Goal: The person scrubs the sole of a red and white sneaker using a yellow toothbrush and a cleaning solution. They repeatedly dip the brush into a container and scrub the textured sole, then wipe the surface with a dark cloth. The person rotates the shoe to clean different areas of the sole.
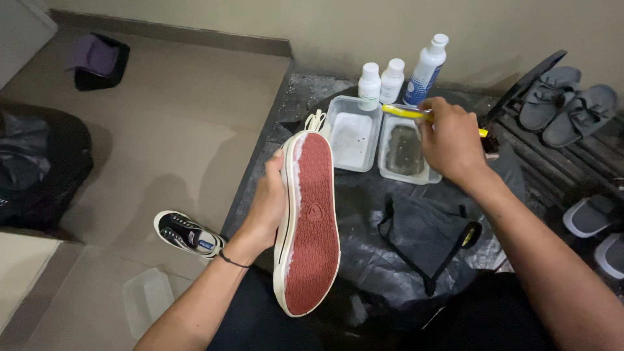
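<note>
While the left hand point(270, 208) grips the sneaker point(311, 224) by its side, fingers wrapped around the upper and thumb on the white rim, the red-brown sole faces up at the camera. The shoe is held in the air over the person's lap, just in front of the black plastic sheet point(390, 260). Its long axis runs nearly straight away from the person, tilted slightly left at the far end; the toe appears to be the far end, near the clear tubs, though the sole shape makes that hard to confirm.

The right hand point(452, 140) is closed around a yellow-handled brush point(406, 112), poised over the tub of murky water point(406, 153), with the tub of white foam point(354, 138) beside it. Three white bottles point(392, 79) stand just behind the tubs.

The risks look modest: a wet brush could drip onto the dark cloth bag point(426, 237), and a sideways hold on a soapy rim could slip, dropping the shoe toward the tubs and tipping them. The second sneaker point(187, 233) lies on the floor to the left.
</note>
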